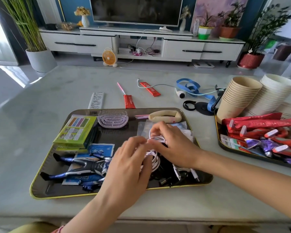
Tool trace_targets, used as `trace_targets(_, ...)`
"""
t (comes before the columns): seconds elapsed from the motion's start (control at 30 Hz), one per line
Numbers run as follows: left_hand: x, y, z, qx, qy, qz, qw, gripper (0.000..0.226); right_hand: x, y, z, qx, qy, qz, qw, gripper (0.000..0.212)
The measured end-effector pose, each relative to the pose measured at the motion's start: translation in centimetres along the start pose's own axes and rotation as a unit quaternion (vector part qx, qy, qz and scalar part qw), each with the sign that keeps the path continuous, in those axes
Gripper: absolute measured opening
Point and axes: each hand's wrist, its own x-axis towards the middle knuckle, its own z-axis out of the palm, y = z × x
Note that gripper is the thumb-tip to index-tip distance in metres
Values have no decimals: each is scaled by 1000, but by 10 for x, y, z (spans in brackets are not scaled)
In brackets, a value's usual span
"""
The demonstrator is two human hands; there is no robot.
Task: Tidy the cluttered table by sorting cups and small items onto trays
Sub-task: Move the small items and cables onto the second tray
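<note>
Both hands are low over the black tray with a yellow rim (62, 196), busy with the same white coiled cable (154, 159). The left hand (129, 163) pinches a loop with curled fingertips, and the right hand (173, 148) curls round the top of the coil. The cable sits in the tray's right half, on top of some dark leads and plugs (165, 181). Left of it lies a blue and silver toy figure (84, 164), with green card packets (76, 132) and a lilac plastic hairbrush (112, 119) further back. Off right, a second tray (218, 132) holds red sachets (259, 127), with stacked brown paper cups (240, 96) and white paper cups (274, 93) at its far corner on the pale counter (40, 106).
</note>
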Motion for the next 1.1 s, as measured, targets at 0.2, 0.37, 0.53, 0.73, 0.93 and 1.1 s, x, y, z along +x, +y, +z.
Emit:
trace_targets(0.2,2,-9,5,26,-39,-28,998,39,-13,1,2,-60,62,-17,996,50)
trace_targets(0.37,2,-8,12,60,-77,-9,995,52,-18,-1,11,-110,-64,-102,987,55)
trace_targets(0.53,3,-5,15,79,-88,-15,993,61,-12,6,4,-175,76,-200,961,29)
trace_targets(0.73,6,-2,15,114,-100,2,988,50,21,-5,-17,36,262,-97,959,23)
trace_targets(0.93,8,0,16,54,-139,8,989,61,92,-13,-11,99,124,132,978,18)
trace_targets(1.1,15,-1,2,-10,-146,-27,989,56,145,-7,16,1,-28,136,990,39)
